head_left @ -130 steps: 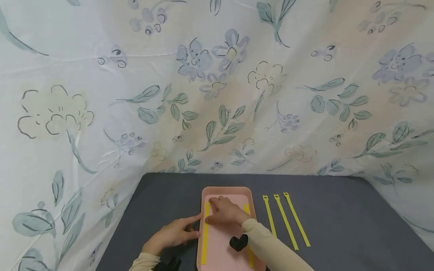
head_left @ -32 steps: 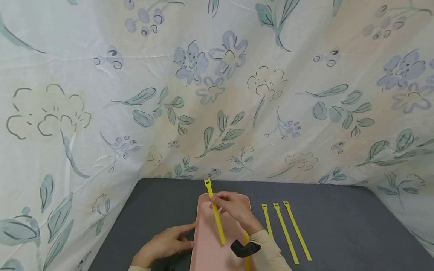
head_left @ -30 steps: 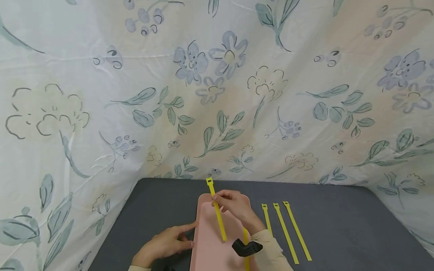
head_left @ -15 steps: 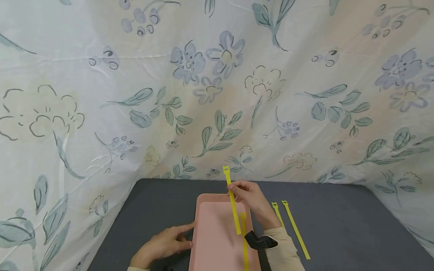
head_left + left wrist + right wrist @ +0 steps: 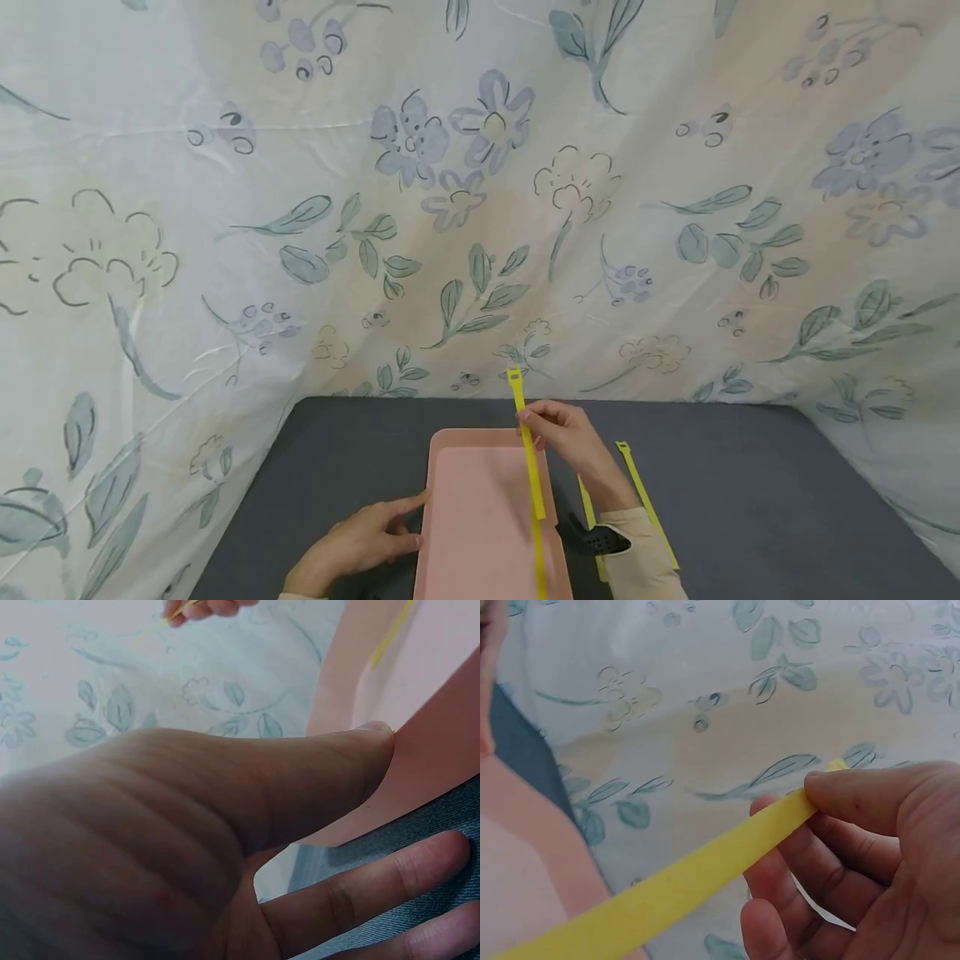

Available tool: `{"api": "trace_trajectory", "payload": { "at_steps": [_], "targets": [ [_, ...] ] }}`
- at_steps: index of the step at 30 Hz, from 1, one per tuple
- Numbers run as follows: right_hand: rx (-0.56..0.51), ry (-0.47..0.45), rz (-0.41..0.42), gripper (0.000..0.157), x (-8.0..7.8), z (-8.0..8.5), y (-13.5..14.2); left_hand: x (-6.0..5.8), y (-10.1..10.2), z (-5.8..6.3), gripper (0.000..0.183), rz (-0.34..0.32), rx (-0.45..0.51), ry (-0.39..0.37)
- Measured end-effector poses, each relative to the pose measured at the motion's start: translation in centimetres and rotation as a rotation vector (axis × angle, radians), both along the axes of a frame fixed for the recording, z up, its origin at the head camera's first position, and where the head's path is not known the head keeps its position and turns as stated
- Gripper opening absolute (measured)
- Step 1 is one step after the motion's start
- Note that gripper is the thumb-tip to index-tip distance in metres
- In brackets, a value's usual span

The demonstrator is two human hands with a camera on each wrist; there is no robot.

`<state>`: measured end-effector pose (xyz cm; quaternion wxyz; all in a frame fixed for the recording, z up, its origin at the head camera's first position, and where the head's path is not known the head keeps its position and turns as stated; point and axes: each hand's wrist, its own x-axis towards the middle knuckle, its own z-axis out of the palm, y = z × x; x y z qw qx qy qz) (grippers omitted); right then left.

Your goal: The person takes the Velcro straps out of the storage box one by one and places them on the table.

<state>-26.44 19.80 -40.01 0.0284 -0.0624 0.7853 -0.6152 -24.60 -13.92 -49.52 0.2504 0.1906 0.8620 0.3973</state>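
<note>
My right hand (image 5: pixel 529 419) pinches a yellow strap (image 5: pixel 529 458) near its head end and holds it in the air over the far right rim of the pink tray (image 5: pixel 480 508). The right wrist view shows thumb and fingers (image 5: pixel 855 802) closed on the strap (image 5: pixel 697 881). A second yellow strap (image 5: pixel 540 567) lies inside the tray along its right side. My left hand (image 5: pixel 390 525) lies flat on the grey table, fingers straight, with the thumb (image 5: pixel 315 772) against the tray's left rim (image 5: pixel 420 772).
Two more yellow straps (image 5: pixel 641 492) lie side by side on the grey table (image 5: pixel 750 500) right of the tray, one partly hidden by my right forearm. A flowered cloth (image 5: pixel 480 208) hangs close behind and to both sides.
My right hand has lifted the strap from the tray's left side and carried it rightward and farther back, above the tray's right rim. The left hand has stayed at the tray's left edge.
</note>
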Motion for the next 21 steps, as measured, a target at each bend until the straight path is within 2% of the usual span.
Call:
{"api": "trace_trajectory", "payload": {
  "at_steps": [1, 4, 6, 7, 10, 14, 21],
  "targets": [
    [0.009, -0.005, 0.003, 0.03, 0.1, -0.2, 0.2, -0.4, -0.2, -1.0, 0.066, 0.009, 0.016, -0.003],
    [0.034, -0.016, 0.018, 0.033, 0.8, -0.7, 1.1, -1.2, -0.6, -2.9, 0.065, 0.008, 0.036, -0.023],
    [0.048, -0.039, 0.022, 0.034, 1.2, -0.9, 2.0, -1.3, -0.6, -3.2, 0.065, 0.008, 0.033, -0.03],
    [0.059, -0.042, 0.023, 0.034, 1.4, -0.9, 2.5, -1.8, -0.9, -4.4, 0.065, 0.004, 0.04, -0.035],
    [0.098, -0.058, 0.014, 0.033, 1.6, -0.7, 4.2, -1.9, -1.2, -4.3, 0.069, -0.001, 0.035, -0.023],
    [0.171, -0.06, -0.009, 0.034, 1.8, -0.2, 6.7, -1.5, -1.2, -3.2, 0.074, -0.016, 0.013, -0.016],
    [0.266, -0.118, -0.086, 0.036, 2.9, 0.9, 11.1, -1.1, -0.8, -2.4, 0.072, 0.008, 0.016, -0.04]
  ]
}}
